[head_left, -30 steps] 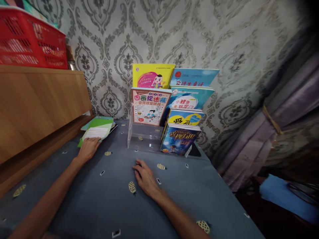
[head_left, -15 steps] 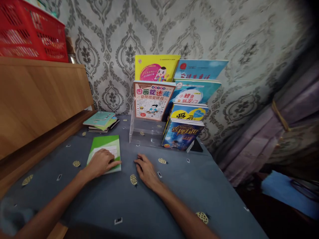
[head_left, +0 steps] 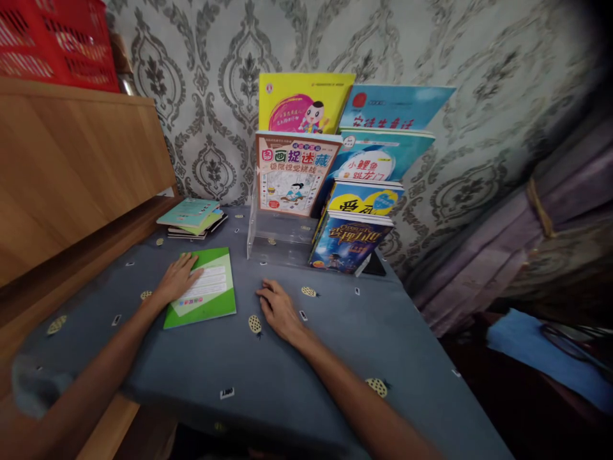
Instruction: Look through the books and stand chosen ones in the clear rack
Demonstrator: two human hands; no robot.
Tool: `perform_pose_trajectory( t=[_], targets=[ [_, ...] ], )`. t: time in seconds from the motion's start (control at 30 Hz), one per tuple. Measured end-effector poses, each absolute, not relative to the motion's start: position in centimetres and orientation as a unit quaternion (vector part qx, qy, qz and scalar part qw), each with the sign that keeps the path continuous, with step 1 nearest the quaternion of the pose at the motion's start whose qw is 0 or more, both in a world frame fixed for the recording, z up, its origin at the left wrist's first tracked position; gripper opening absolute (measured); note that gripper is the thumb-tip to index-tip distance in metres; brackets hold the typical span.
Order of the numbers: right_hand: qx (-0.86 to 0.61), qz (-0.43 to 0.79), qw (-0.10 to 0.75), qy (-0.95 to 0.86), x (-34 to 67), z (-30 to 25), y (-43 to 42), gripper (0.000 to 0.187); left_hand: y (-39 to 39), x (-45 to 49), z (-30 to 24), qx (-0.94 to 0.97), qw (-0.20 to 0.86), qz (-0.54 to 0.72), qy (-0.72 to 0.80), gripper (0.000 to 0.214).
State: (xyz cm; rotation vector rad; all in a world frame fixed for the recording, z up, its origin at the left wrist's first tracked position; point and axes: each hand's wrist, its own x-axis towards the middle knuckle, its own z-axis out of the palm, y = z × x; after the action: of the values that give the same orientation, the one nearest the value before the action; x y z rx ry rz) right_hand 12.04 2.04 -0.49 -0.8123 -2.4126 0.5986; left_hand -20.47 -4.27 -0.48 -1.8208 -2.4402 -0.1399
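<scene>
A green book (head_left: 211, 291) lies flat on the patterned tablecloth, a white text panel on its cover. My left hand (head_left: 178, 278) rests over the book's left edge, fingers stretched and thumb apart, so it is open and covers part of the cover. To the right of the book, my right hand (head_left: 278, 308) lies on the cloth, palm down, fingers loosely bent and apart, holding nothing. Beyond it stands a clear acrylic book rack (head_left: 280, 253) with several upright books, among them a dark blue book (head_left: 352, 243) and a picture-puzzle book (head_left: 294, 176).
Behind the green book is a small stack of books (head_left: 189, 216). A wooden cabinet (head_left: 81, 172) with a red basket (head_left: 57, 48) borders the table on the left. Patterned wallpaper (head_left: 211, 115) is behind, a tied curtain (head_left: 507, 223) at the right.
My left hand has slid from the middle of the green book to its left edge, uncovering the text panel. The book is turned slightly. My right hand has stayed on the cloth.
</scene>
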Motion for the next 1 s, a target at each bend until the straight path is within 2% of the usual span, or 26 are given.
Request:
perform_pose_trajectory(
  t=[0.13,0.23,0.33,0.5,0.67,0.8,1.0],
  targets=[
    [-0.257,0.208,0.321,-0.887,12.3,0.1,1.2,0.034,-5.1,-17.3,1.4,-0.594,0.092,0.001,-0.800,0.062],
    [-0.198,0.179,0.330,-0.905,12.6,0.4,0.2,0.035,-5.8,-13.6,3.6,-0.585,0.081,0.055,-0.805,0.062],
    [-0.160,0.155,0.313,-0.923,12.7,0.7,-0.8,0.036,-6.4,-10.2,5.0,-0.599,0.075,0.069,-0.794,0.057],
    [-0.124,0.129,0.259,-0.949,12.4,1.4,-2.4,0.035,-6.7,-8.1,3.9,-0.662,0.110,-0.003,-0.742,0.036],
    [-0.156,0.116,0.189,-0.962,12.0,1.9,-3.5,0.029,-6.6,-8.3,2.3,-0.681,0.116,-0.034,-0.722,0.035],
    [-0.169,0.130,0.174,-0.961,12.2,1.9,-3.7,0.055,-6.7,-8.0,2.9,-0.659,0.120,-0.002,-0.742,0.036],
    [-0.168,0.174,0.125,-0.962,14.9,2.2,-2.0,0.058,-6.5,-7.2,3.6,-0.667,0.089,0.014,-0.739,0.034]
  ],
)
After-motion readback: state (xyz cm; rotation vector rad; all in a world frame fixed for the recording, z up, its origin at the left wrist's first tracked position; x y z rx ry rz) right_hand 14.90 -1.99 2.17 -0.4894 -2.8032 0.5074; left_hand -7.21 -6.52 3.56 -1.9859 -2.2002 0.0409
